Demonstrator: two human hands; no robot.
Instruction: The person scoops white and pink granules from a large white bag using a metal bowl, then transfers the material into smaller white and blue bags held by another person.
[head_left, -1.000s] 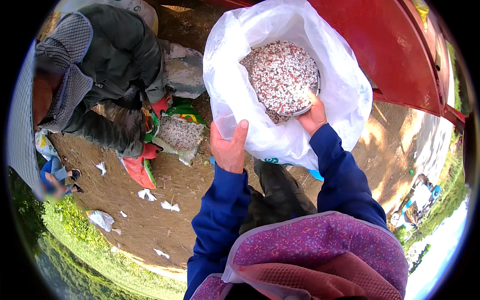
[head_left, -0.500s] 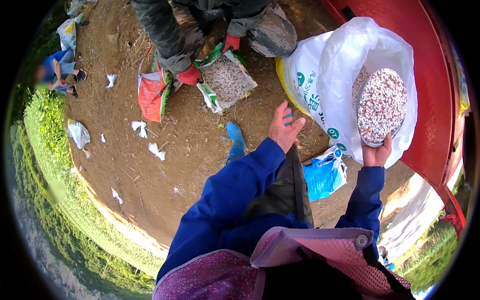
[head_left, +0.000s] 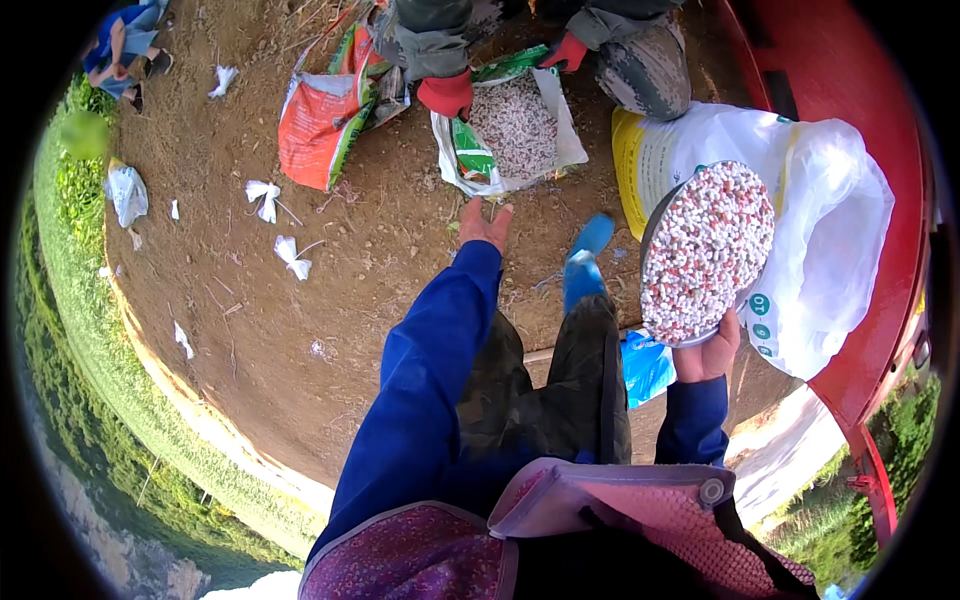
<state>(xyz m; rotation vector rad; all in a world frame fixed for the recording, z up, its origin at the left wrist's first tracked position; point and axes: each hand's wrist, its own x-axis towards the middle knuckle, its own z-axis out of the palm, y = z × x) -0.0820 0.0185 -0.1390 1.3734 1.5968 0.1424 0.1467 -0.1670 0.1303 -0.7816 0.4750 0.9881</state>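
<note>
Fingers of the right hand (head_left: 708, 352) grip the near edge of a round bowl (head_left: 657, 222), with some tucked out of sight under it. Fingers of the left hand (head_left: 485, 226) are spread apart and seem to hold nothing. They are just beside an open bag (head_left: 465, 150), but I cannot tell if they touch it.

The bowl is held off to the right, in front of a big white sack (head_left: 825, 240). It is full of tiny round grains (head_left: 708, 250), mostly white with some red. One hand has all the weight, so it seems best to hold the bowl flat and go slowly. A second hand under the other side would help, or grains could roll off. The bowl looks hard and smooth, like metal.

Past the knees are a blue boot (head_left: 583, 270) and a shiny blue bag (head_left: 648, 368). The sack is thin and crinkly, with a floppy, wide mouth. The open bag has green and white sides and more grains in it, a bit duller. Another person's red gloves (head_left: 446, 95) are at its edges. Beside them lies a wrinkled orange bag (head_left: 318, 120) on bumpy brown dirt. Farther off are smooth red metal (head_left: 850, 60) and leafy plants (head_left: 80, 260).
</note>
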